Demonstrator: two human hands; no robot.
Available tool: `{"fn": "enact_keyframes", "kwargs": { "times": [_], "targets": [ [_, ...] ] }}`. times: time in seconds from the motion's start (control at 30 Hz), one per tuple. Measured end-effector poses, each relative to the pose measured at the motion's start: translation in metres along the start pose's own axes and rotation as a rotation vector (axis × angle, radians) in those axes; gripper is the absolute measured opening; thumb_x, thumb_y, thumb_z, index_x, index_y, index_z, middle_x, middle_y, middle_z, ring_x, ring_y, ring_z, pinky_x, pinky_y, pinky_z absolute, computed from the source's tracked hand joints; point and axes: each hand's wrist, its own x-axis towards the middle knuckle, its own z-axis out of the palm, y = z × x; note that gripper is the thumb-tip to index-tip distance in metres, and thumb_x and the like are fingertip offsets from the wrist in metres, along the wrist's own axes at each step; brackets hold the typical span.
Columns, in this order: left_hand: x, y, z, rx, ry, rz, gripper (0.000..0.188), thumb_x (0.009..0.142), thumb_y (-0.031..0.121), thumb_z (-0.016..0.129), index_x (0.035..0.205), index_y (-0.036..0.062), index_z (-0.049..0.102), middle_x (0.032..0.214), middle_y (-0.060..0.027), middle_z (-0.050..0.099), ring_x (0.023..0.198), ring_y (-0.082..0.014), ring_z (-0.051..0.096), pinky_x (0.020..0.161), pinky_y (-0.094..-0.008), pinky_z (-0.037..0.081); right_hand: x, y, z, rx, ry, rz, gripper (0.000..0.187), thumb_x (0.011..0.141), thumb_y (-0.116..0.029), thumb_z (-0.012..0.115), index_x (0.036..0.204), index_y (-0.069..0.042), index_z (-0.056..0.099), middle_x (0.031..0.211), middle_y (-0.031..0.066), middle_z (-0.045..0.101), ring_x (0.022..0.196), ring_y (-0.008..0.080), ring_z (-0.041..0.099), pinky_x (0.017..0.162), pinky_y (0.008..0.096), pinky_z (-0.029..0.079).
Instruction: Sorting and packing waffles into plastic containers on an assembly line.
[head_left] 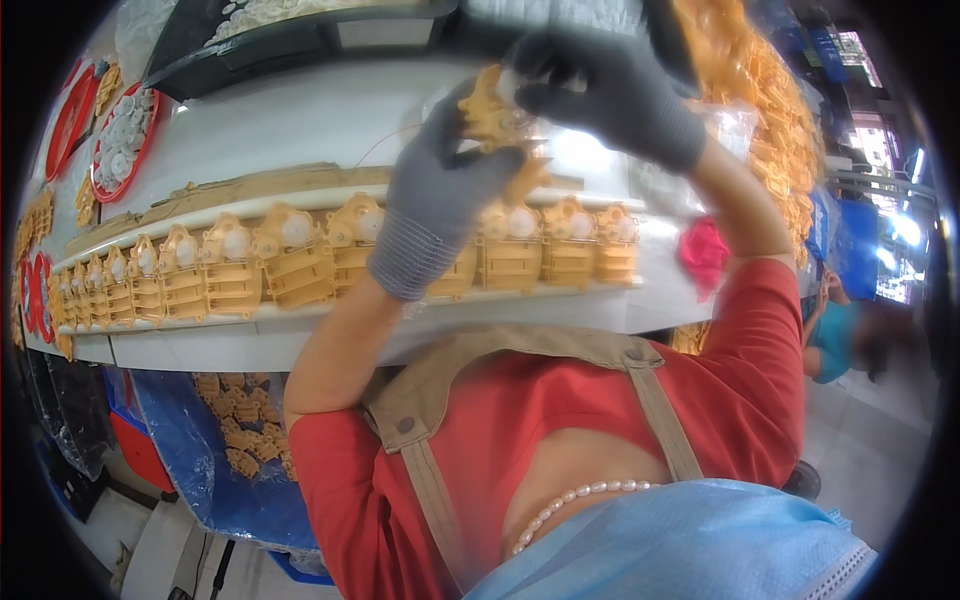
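Observation:
Above the white worktop, my gloved left hand (pixel 425 190) is closed around an orange plastic housing part (pixel 488 108). My gloved right hand (pixel 615 98) is at its right side, thumb and fingers curled together at a small white plastic disc (pixel 507 86) against the part; the fingertips are slightly blurred. Below my hands runs a long row of similar orange housings (pixel 298 255), standing side by side on a white rail. Round white discs sit in the upper ends of many of them. My left wrist and forearm hide part of the row.
A black bin (pixel 300 58) of small white pieces stands at the back. Red trays, one with white discs (pixel 122 145), lie far left. Orange parts pile up (pixel 780 150) at the right, near a pink cloth (pixel 703 252). A blue-lined box (pixel 180 425) holds more below; another person (pixel 835 325) is far right.

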Motion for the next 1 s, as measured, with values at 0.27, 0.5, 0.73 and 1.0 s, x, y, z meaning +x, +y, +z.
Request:
{"fn": "enact_keyframes", "kwargs": {
  "times": [0.27, 0.5, 0.73, 1.0],
  "targets": [
    [-0.002, 0.004, 0.001, 0.006, 0.004, 0.045, 0.058, 0.074, 0.007, 0.066, 0.125, 0.0020, 0.038, 0.104, -0.0130, 0.054, 0.088, -0.0198, 0.060, 0.074, -0.0270, 0.052, 0.002, -0.007, 0.005, 0.082, 0.013, 0.042, 0.024, 0.074, -0.018, 0.066, 0.093, -0.006, 0.059, 0.085, 0.0091, 0.063, 0.081, 0.0180, 0.063, 0.076, 0.0292, 0.050],
    [-0.006, 0.009, 0.005, 0.063, 0.010, 0.040, 0.055, 0.076, 0.004, 0.063, 0.125, 0.0030, 0.038, 0.104, -0.0114, 0.053, 0.090, -0.0197, 0.059, 0.074, -0.0264, 0.052, -0.001, -0.014, 0.004, -0.005, 0.017, 0.035, 0.017, 0.076, -0.019, 0.063, 0.089, -0.007, 0.062, 0.086, 0.0069, 0.064, 0.081, 0.0160, 0.062, 0.075, 0.0275, 0.049],
    [-0.015, 0.034, -0.011, -0.137, 0.078, -0.065, 0.048, 0.078, 0.004, 0.059, 0.122, 0.0000, 0.041, 0.107, -0.0094, 0.053, 0.089, -0.0143, 0.057, 0.070, -0.0231, 0.051, 0.053, -0.030, -0.029, 0.078, 0.121, 0.087, 0.019, 0.078, -0.014, 0.062, 0.095, -0.006, 0.062, 0.087, 0.0087, 0.064, 0.078, 0.0153, 0.061, 0.071, 0.0268, 0.049],
    [-0.014, 0.048, -0.015, -0.212, 0.128, -0.092, 0.041, 0.081, 0.008, 0.053, 0.119, -0.0028, 0.041, 0.106, -0.0089, 0.052, 0.094, -0.0141, 0.053, 0.077, -0.0256, 0.046, 0.193, 0.041, 0.022, -0.295, -0.231, -0.144, 0.023, 0.071, -0.015, 0.058, 0.092, -0.008, 0.064, 0.086, 0.0150, 0.063, 0.083, 0.0279, 0.060, 0.074, 0.0344, 0.046]
  ]
}}
